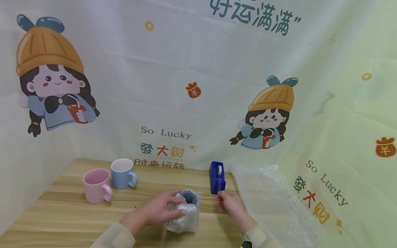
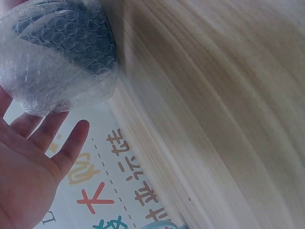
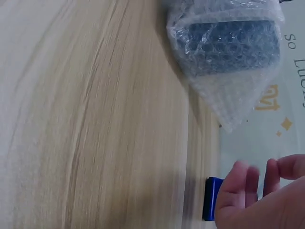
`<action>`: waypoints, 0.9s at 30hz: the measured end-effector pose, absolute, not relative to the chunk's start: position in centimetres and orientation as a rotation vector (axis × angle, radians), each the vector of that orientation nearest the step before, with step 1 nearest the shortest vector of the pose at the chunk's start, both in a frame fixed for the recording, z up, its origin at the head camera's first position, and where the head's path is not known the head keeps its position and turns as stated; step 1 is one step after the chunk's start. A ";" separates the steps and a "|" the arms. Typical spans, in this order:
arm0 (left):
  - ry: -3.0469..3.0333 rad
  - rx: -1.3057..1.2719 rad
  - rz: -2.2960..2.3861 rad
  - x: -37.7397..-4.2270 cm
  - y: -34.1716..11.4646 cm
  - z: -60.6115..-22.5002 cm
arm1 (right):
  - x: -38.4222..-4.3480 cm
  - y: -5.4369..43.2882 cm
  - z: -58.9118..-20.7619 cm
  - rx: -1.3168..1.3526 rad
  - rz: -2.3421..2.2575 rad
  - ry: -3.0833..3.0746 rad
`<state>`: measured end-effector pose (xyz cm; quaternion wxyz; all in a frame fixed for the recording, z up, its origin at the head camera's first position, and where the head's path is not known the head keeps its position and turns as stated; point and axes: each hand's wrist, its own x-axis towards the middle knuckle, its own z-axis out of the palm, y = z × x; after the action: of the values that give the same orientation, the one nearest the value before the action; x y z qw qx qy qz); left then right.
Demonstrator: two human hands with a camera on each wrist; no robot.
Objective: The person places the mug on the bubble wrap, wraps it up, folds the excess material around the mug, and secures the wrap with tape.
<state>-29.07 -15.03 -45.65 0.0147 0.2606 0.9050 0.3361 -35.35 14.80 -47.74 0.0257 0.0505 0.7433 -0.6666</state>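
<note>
A dark, cup-shaped object in bubble wrap (image 1: 186,218) stands on the wooden table, its round opening facing up. My left hand (image 1: 155,209) holds it from the left, thumb in front and fingers round the far side. In the left wrist view, fingertips (image 2: 50,125) touch the wrap. To the right, my right hand (image 1: 233,207) is at the front of a blue tape dispenser (image 1: 213,181). Its thumb and fingers pinch the end of the clear tape (image 1: 220,186), which is faint. In the right wrist view a pointed flap of the bubble wrap (image 3: 226,100) sticks out.
A pink mug (image 1: 97,187) and a light blue mug (image 1: 122,174) stand at the back left of the table (image 1: 149,182). A large sheet of bubble wrap (image 1: 273,199) lies along the right side. Printed cloth (image 1: 167,86) hangs behind.
</note>
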 end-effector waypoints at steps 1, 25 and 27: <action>2.815 0.808 1.048 -29.0 -15.0 -45.7 | -35.4 14.8 -47.9 0.155 -2.064 2.316; 2.800 0.798 1.069 -28.8 -14.8 -45.8 | -35.5 15.1 -48.8 0.035 -2.182 2.123; 2.813 0.813 1.070 -28.9 -14.9 -45.8 | -34.8 15.2 -48.7 0.054 -1.985 2.248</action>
<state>-28.92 -14.86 -45.82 0.0123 0.2608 0.9023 0.3432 -34.81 15.18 -48.74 0.0712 0.0178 0.7475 -0.6602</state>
